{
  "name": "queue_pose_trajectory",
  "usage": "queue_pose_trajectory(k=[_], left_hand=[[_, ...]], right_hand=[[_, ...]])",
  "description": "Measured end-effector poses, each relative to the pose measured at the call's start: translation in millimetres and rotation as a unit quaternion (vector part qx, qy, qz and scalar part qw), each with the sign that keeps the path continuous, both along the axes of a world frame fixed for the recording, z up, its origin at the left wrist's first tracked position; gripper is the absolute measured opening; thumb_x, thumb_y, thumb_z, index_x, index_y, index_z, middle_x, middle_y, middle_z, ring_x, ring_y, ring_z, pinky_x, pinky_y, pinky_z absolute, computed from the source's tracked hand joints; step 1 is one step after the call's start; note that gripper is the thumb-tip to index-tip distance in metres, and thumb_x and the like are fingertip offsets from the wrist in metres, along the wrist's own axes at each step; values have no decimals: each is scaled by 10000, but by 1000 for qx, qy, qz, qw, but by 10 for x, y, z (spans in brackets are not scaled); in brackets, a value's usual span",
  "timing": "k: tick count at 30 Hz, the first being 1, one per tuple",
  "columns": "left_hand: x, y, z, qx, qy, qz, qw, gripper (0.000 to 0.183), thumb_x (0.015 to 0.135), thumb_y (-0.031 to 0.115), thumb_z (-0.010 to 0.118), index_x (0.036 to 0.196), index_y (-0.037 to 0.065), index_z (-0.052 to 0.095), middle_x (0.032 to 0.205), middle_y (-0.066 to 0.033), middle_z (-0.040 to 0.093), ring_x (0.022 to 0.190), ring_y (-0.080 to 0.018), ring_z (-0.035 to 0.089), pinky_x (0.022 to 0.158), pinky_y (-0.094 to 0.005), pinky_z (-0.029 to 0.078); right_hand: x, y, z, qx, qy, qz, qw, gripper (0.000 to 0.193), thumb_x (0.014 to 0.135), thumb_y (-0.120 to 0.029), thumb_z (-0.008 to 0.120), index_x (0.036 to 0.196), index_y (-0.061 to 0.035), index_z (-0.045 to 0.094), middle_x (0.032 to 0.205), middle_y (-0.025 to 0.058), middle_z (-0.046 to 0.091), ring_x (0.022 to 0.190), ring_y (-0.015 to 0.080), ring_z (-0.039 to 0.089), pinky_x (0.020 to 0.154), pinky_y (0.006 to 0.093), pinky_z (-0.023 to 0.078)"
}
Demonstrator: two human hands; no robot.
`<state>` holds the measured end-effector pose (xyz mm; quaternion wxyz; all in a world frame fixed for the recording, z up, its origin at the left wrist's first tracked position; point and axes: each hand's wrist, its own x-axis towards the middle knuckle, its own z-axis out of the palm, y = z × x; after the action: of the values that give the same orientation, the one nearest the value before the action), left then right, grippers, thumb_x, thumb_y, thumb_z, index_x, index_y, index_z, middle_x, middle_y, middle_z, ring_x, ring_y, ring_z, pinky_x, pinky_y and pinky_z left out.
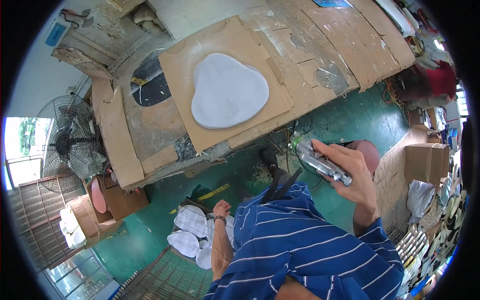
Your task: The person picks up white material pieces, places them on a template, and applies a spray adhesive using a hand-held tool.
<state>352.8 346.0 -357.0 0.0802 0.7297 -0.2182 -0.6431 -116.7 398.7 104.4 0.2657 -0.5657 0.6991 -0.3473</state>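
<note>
Right now my right hand [352, 172] is up at chest height, fingers wrapped closed round a silver metal spray gun with a green cap [320, 161], thumb lying along its top. It looks hard, smooth and fairly weighty for its size, so I judge a full-fist hold round the body is the sure way to carry it; the polished barrel could slip in a loose hold.

Down on my other side, my left hand [221, 208] hangs low with the fingers curled, resting on the stack of pale grey quilted foam pads [192, 227] sitting in a wire-mesh basket [170, 275]. I cannot tell whether the fingers have pinched one or only touch it. Those pads look soft, light and floppy; I reckon they bend if lifted by a corner, so an edge pinch with the palm under is the better hold.

Ahead of me, well apart from both hands, a large pale grey rounded three-lobed foam sheet [229, 91] lies flat on a brown cardboard panel [182, 75], which covers the paint-spattered workbench [320, 55]. The gun's nozzle end points roughly toward that bench. Off to my left stands a round wire-caged floor fan [67, 145], and the green floor [350, 120] runs between me and the bench.
</note>
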Motion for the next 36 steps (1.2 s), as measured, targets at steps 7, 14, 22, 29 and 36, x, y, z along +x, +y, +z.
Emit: queue_pose_trajectory(k=[7,14,22,29,36], left_hand=[[136,228,-146,23,-5,10,1000,386,913,160,665,1291,118,599,940,-51,710,748,-172,683,607,-362,519],[244,418,-337,44,3,5,999,352,926,161,635,1275,133,596,957,-48,703,810,-206,679,710,-490,489],[-8,-106,-284,-18,6,-37,999,384,918,145,644,1294,85,600,937,-63,704,790,-186,687,595,-350,502],[-1078,-1374,-151,-340,83,-38,936,331,934,14,616,1262,65,603,861,-25,652,708,-129,611,547,-260,472],[-2188,-2315,452,-528,-90,-56,843,246,906,100,655,1129,3,693,854,-28,656,762,-126,590,718,-294,495]], right_hand=[[66,-88,48,-38,28,-107,993,603,763,69,733,1347,-5,602,1032,190,699,866,278,695,778,329,522],[-1,133,13,24,31,-48,998,514,765,-21,743,1271,1,655,948,156,703,781,295,628,754,363,482],[27,234,85,25,-6,-33,999,692,651,123,702,1327,10,605,968,200,683,830,353,676,738,340,515],[73,213,31,-25,19,-112,993,609,729,92,712,1323,3,612,1001,188,693,833,309,680,747,322,513],[136,509,-88,-6,30,-206,978,560,767,77,717,1314,10,620,1010,179,701,846,264,681,761,304,513]])
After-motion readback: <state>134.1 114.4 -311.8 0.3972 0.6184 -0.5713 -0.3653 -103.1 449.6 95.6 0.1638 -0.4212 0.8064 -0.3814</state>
